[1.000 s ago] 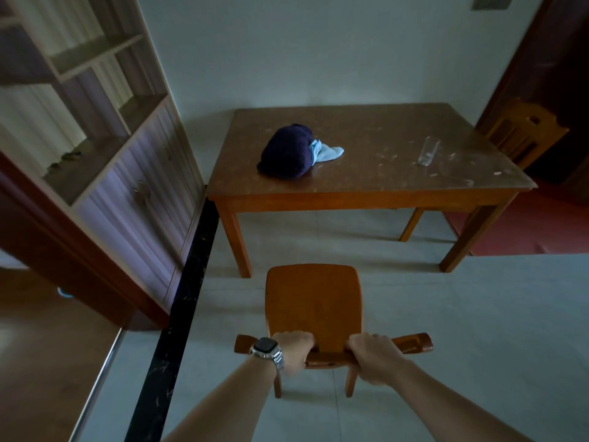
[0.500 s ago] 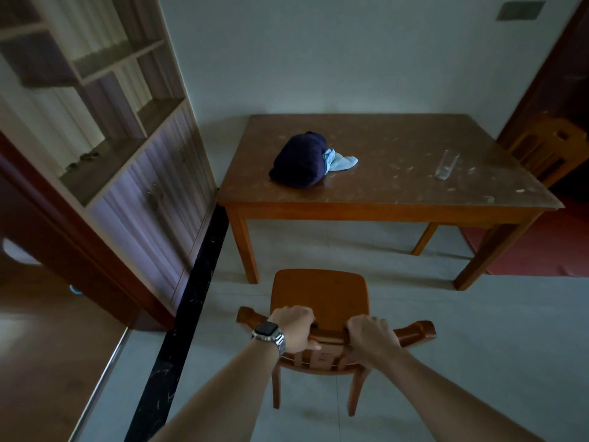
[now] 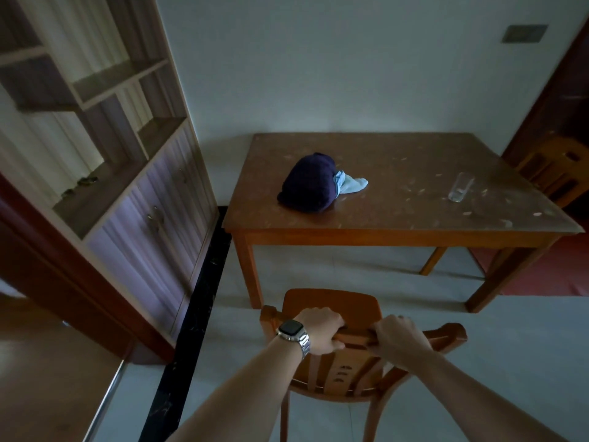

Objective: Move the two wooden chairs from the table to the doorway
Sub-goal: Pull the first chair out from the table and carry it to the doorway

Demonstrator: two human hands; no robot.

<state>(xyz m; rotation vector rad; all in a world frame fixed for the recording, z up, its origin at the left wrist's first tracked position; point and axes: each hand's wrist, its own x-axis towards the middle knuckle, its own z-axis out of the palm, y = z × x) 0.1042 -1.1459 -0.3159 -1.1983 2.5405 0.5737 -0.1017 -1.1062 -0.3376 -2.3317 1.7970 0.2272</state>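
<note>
An orange wooden chair [image 3: 333,303] stands on the pale floor right in front of me, its seat facing the wooden table [image 3: 398,232]. My left hand [image 3: 320,330], with a watch on the wrist, grips the left part of the chair's top rail. My right hand [image 3: 400,341] grips the same rail just to the right. The chair sits about a chair's length from the table's near edge. A second wooden chair [image 3: 556,169] stands at the far right beyond the table, in a dark doorway.
On the table lie a dark blue bundle [image 3: 307,181] with a light blue cloth [image 3: 350,185] and a clear glass [image 3: 460,186]. A tall cabinet with shelves [image 3: 127,173] lines the left. A black floor strip [image 3: 191,314] runs beside it. Red flooring [image 3: 548,272] shows at right.
The chair has come back toward me, away from the table, with both hands staying on the top rail. The view has tilted so more of the backrest and legs shows.
</note>
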